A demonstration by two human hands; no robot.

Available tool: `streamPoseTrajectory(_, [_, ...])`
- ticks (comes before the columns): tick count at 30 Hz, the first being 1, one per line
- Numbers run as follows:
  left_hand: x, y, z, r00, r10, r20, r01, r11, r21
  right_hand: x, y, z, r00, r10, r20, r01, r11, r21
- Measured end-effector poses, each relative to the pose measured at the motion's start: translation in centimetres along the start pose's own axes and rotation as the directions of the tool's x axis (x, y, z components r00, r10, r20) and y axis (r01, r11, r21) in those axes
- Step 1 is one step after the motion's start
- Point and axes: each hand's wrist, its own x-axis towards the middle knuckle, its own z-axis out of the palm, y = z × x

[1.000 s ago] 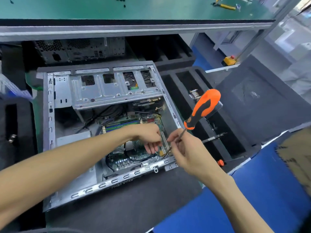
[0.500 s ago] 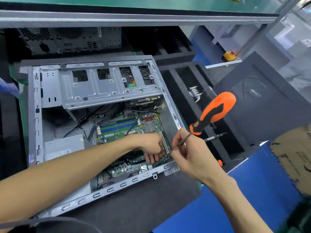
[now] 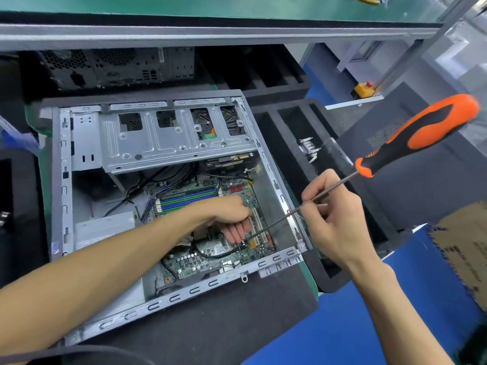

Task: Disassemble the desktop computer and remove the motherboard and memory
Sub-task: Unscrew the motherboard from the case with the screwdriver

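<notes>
Pinching the screwdriver [image 3: 411, 139] shaft, our right hand [image 3: 334, 219] angles its tip onto the motherboard [image 3: 210, 248]. Our left hand [image 3: 232, 219] rests there inside the case [image 3: 63, 180], fingers curled; whether it grips anything we cannot tell.

Legible text: none. Cardboard sheet [image 3: 463, 248], right edge: dark printed marks, too blurred to read. Grey box [image 3: 105, 227] inside the open computer case [image 3: 62, 180]: pale label, print unreadable. Motherboard [image 3: 210, 254]: markings too small to read.
</notes>
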Motion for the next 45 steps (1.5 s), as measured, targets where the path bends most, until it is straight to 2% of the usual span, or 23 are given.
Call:
streamPoseTrajectory(2, [-0.3, 0.2, 0.1, 1.0, 0.013, 0.013, -0.012, 1.0, -0.024, 0.3, -0.1, -0.2, 1.0, -0.003, -0.02, 0.003, 1.0, 0.011])
streamPoseTrajectory(6, [-1.1, 0.6, 0.5, 0.964, 0.096, 0.248, -0.08, 0.994, -0.076, 0.8, 0.2, -0.2, 0.998, -0.012, -0.058, 0.014, 0.999, 0.042])
streamPoseTrajectory(8, [-1.5, 0.7, 0.3, 0.97, 0.155, 0.186, -0.154, 0.988, -0.018, 0.9, 0.6, -0.3, 0.994, 0.018, -0.11, -0.007, 0.995, 0.101])
streamPoseTrajectory(12, [-1.7, 1.4, -2.1, 0.973, 0.191, -0.128, -0.188, 0.981, 0.041, 1.1, 0.6, -0.2, 0.964, 0.112, -0.243, -0.033, 0.951, 0.307])
streamPoseTrajectory(14, [-1.9, 1.6, -3.5, 0.974, 0.141, -0.176, -0.151, 0.987, -0.049, 1.4, 0.3, -0.7, 0.939, 0.12, -0.323, 0.021, 0.916, 0.4])
streamPoseTrajectory(16, [-2.4, 1.7, -4.4, 0.986, 0.096, -0.138, -0.125, 0.969, -0.215, 1.8, 0.1, -1.8, 0.922, 0.141, -0.36, 0.058, 0.871, 0.488])
streamPoseTrajectory(19, [-3.7, 3.1, -4.9, 0.988, 0.14, -0.066, -0.154, 0.854, -0.497, 2.2, 0.8, -3.8, 0.89, 0.207, -0.407, 0.062, 0.828, 0.557])
streamPoseTrajectory(22, [-4.9, 6.3, -4.4, 0.97, 0.241, -0.032, -0.17, 0.578, -0.798, 2.4, 2.5, -5.7, 0.84, 0.338, -0.424, 0.036, 0.745, 0.666])
streamPoseTrajectory(24, [-4.8, 8.9, -3.0, 0.964, 0.267, 0.011, -0.115, 0.452, -0.885, 2.5, 4.0, -7.0, 0.819, 0.424, -0.388, 0.005, 0.67, 0.742])
streamPoseTrajectory(25, [-4.3, 10.2, -1.9, 0.963, 0.265, 0.04, -0.082, 0.435, -0.897, 2.5, 4.8, -7.5, 0.814, 0.453, -0.363, -0.015, 0.641, 0.768])
streamPoseTrajectory(28, [-1.0, 13.6, 2.1, 0.977, 0.192, 0.095, -0.021, 0.529, -0.848, 2.3, 7.1, -8.6, 0.808, 0.504, -0.306, -0.086, 0.614, 0.784])
streamPoseTrajectory(31, [3.2, 15.5, 4.8, 0.999, -0.001, 0.041, 0.032, 0.648, -0.761, 2.2, 9.3, -9.6, 0.806, 0.527, -0.27, -0.154, 0.626, 0.765])
streamPoseTrajectory(35, [7.7, 16.1, 5.8, 0.977, -0.207, -0.052, 0.107, 0.683, -0.722, 1.9, 12.1, -11.0, 0.814, 0.543, -0.206, -0.249, 0.647, 0.721])
streamPoseTrajectory(41, [10.7, 16.6, 6.1, 0.959, -0.266, -0.1, 0.111, 0.676, -0.728, 1.9, 15.0, -12.0, 0.828, 0.549, -0.115, -0.332, 0.645, 0.688])
streamPoseTrajectory(45, [10.6, 16.9, 6.1, 0.97, -0.217, -0.107, 0.112, 0.793, -0.599, 2.5, 15.6, -11.7, 0.872, 0.489, -0.038, -0.32, 0.626, 0.712])
